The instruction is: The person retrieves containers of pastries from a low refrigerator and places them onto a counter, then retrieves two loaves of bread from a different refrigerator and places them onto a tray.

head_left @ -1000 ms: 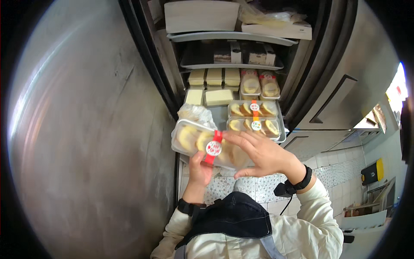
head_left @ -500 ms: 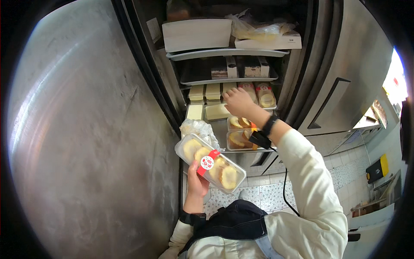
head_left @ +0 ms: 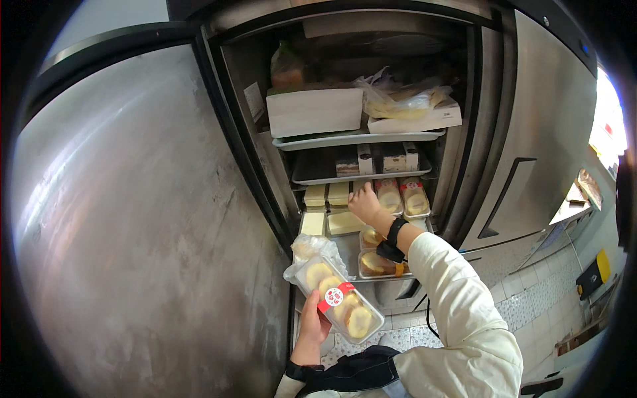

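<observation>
My left hand (head_left: 313,328) grips a clear plastic box (head_left: 320,270) of round, pale yellow cake slices with brown edges, closed by a red band with a round white sticker. The box is tilted in front of the open fridge. My right hand (head_left: 366,204) reaches over the low tray inside, fingers apart and bent, with nothing visible in them. Its fingertips are by the pale yellow blocks (head_left: 338,194), partly covering one; whether they touch cannot be seen. Right of it stand two similar red-banded boxes (head_left: 416,199). Below its wrist lie more boxes of slices (head_left: 376,264), partly hidden.
Crumpled clear plastic (head_left: 312,251) lies at the tray's front left corner. Higher shelves hold layered cakes (head_left: 395,159), a white box (head_left: 315,113) and a plastic bag (head_left: 405,99). The open steel door (head_left: 152,232) stands close on the left; a closed handled door (head_left: 537,132) is right.
The view has tilted up, showing more of the fridge's top. My left hand still holds the box, now overlapping the crumpled plastic. My right hand stays over the same tray by the blocks.
</observation>
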The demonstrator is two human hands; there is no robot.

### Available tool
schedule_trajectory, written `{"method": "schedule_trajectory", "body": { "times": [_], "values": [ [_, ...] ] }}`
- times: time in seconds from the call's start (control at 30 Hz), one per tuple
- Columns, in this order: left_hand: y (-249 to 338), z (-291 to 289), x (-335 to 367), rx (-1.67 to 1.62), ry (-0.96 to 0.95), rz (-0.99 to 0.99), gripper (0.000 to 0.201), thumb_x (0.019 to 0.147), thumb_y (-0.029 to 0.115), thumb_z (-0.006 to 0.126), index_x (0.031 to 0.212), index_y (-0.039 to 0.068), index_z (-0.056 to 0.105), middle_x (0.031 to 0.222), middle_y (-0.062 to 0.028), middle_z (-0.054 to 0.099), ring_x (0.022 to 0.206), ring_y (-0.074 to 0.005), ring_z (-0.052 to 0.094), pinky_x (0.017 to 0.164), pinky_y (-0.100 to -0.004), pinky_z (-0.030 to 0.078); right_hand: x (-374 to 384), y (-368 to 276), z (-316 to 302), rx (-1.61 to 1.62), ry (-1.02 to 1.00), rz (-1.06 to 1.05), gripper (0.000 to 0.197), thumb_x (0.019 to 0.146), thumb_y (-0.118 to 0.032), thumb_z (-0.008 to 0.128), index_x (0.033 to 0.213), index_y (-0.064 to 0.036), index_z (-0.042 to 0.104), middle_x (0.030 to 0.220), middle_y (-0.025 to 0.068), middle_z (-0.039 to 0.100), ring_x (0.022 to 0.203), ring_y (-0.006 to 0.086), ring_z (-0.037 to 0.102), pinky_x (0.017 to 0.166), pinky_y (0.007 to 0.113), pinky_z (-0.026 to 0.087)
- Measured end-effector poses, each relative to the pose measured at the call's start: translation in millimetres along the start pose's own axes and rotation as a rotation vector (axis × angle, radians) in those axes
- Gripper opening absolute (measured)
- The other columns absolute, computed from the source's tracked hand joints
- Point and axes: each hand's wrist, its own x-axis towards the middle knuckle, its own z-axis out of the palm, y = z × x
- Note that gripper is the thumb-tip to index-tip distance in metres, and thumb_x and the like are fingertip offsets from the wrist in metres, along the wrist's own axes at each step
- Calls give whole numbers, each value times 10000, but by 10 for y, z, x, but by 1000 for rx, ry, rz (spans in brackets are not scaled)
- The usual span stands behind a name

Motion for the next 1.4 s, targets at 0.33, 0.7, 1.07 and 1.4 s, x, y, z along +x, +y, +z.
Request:
{"method": "schedule_trajectory", "body": {
  "times": [0.33,0.7,1.07,1.4],
  "values": [
    [22,-6,-5,-60,31,-26,497,892,396,357,1219,22,382,1161,-138,500,1046,-257,507,899,-397,406,36,2,113,73,115,212,201,742,-144,509,863,8,560,806,137,609,760,270,574,861,501,317],
    [4,-6,21,-27,2,-74,471,880,360,386,1206,21,400,1152,-135,506,1033,-249,515,890,-390,415,87,-2,38,101,-120,69,175,751,-145,536,864,-51,630,844,87,610,763,231,599,786,506,403],
    [11,-12,10,-44,-18,-112,465,878,343,405,1204,12,405,1148,-125,514,1039,-238,515,899,-375,408,16,36,-386,173,2,143,214,708,-144,573,861,6,567,756,107,623,730,252,610,582,407,484],
    [58,79,-17,-201,-116,-199,434,873,296,464,1236,77,371,1173,-67,494,1054,-198,503,876,-351,420,-1314,62,-1467,526,448,111,157,690,-120,553,771,-34,448,709,89,533,640,199,545,440,303,455]
  ]
}}
